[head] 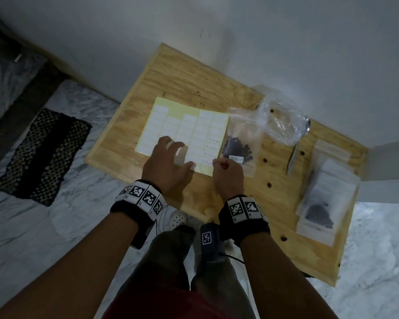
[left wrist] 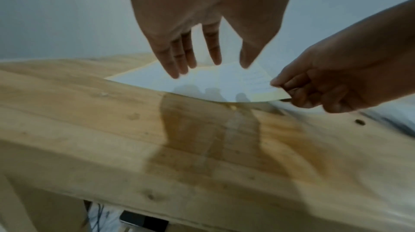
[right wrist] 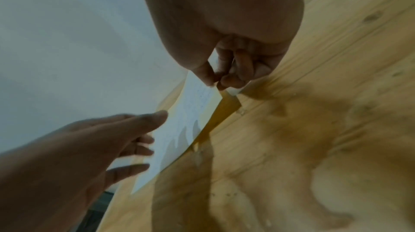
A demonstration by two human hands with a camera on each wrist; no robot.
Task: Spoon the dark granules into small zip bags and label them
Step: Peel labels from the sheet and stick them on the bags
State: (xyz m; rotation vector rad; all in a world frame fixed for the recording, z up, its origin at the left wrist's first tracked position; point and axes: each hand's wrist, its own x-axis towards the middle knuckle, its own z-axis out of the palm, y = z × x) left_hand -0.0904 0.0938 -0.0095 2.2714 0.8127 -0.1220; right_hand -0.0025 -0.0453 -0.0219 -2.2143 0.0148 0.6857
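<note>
Your right hand (head: pixel 227 174) pinches the near right corner of the label sheet (head: pixel 182 132) between thumb and curled fingers, lifting that corner slightly off the wooden table (head: pixel 217 84). Your left hand (head: pixel 168 166) hovers over the sheet's near edge with fingers straight and spread, holding nothing; from the wrist views its fingertips (left wrist: pixel 177 69) sit just above the paper, and whether they touch it cannot be told.

Just right of your right hand lies a small zip bag (head: pixel 240 146) with dark granules inside and one label stuck on it. Beyond it sits a crumpled clear plastic bag (head: pixel 281 123), with a spoon (head: pixel 297 148) beside that. A stack of bags (head: pixel 320 199) lies at the table's right side, well apart from both hands.
</note>
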